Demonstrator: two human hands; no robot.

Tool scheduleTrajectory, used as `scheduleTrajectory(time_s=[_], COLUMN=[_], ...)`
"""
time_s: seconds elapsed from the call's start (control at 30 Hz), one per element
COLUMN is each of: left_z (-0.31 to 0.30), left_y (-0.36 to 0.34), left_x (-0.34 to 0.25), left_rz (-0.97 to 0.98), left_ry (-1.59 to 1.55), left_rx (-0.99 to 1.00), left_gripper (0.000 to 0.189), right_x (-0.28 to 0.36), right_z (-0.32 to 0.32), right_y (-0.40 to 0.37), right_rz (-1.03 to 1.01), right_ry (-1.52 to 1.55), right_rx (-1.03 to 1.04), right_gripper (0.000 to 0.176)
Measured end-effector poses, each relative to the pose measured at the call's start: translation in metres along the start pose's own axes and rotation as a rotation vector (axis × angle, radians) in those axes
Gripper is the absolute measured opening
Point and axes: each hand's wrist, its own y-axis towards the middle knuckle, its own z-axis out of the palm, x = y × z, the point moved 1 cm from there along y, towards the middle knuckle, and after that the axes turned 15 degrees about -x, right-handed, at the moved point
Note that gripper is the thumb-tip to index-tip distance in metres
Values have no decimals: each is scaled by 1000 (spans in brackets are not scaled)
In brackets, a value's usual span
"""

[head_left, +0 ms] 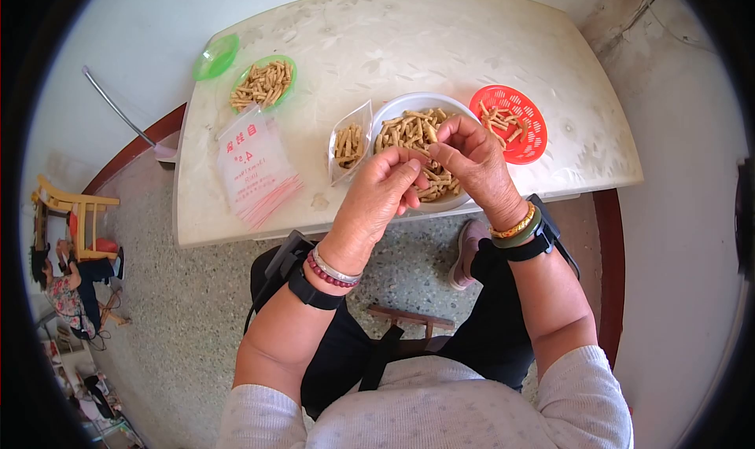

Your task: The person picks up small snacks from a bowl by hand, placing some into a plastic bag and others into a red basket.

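Note:
A white bowl (380,119) full of short tan sticks (409,132) stands near the front edge of the table, under both hands. My right hand (472,162) pinches one short tan stick (431,132) between thumb and finger above the bowl. My left hand (381,189) is closed at the bowl's front left, thumb pressed to the index finger; what it holds, if anything, is too small to make out. Left of the bowl, a clear plastic bag (359,126) contains several of the sticks. To the right, a red perforated basket (537,138) holds a few thinner pieces.
A stack of clear zip bags with red print (255,162) lies at the table's left. Behind it are a green plate (292,65) of sticks and a green dish (216,56). Another person (75,292) sits far left by a wooden chair (82,201).

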Motion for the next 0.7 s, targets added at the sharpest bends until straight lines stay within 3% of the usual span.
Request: scheduleTrajectory(time_s=[0.2, 0.7], left_z=[-2, 2], left_y=[2, -2], left_x=[-3, -10], left_rz=[136, 200], left_ry=[-43, -5], left_rx=[-93, -117], left_gripper=[17, 16], right_x=[6, 5], right_z=[-2, 2], right_y=[-2, -5], right_rz=[-270, -339], right_ry=[-259, -334], right_rx=[-22, -18], right_gripper=[15, 17])
